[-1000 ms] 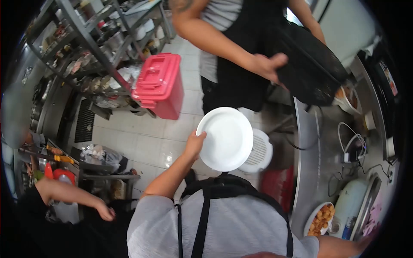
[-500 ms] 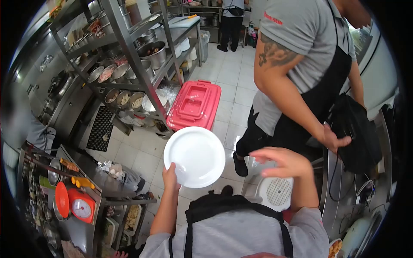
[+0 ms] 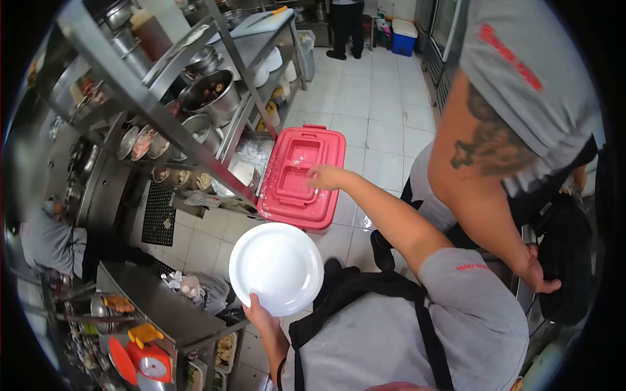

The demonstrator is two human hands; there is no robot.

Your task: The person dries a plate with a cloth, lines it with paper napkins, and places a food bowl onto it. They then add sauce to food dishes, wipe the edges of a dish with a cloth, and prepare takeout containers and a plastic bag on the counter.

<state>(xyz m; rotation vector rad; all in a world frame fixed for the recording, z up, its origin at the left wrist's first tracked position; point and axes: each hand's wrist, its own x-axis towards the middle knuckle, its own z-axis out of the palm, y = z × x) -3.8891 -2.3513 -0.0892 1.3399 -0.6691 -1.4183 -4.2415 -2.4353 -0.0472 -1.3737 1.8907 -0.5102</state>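
Observation:
A white round plate (image 3: 276, 267) is in my left hand (image 3: 263, 314), gripped at its near rim with the thumb on top. The plate looks bare. My right arm stretches forward, and my right hand (image 3: 326, 177) is over the right part of a red lidded bin (image 3: 300, 207). The fingers of that hand point left toward the recessed middle of the lid, slightly apart, with nothing seen in them. Whether they touch the lid I cannot tell. The lid lies on the bin, and its surface looks wet.
A steel rack (image 3: 189, 146) with pots and bowls stands left of the bin. At right, a co-worker's tattooed arm (image 3: 486, 189) reaches to a black bag (image 3: 566, 260). Other people are at far left and back. An orange scale (image 3: 151, 365) sits lower left; white tiled floor (image 3: 352, 98) runs ahead.
My right hand has swung forward and left, from beside my body to over the red bin. The plate now appears lower and slightly left. The view has moved closer to the rack and bin.

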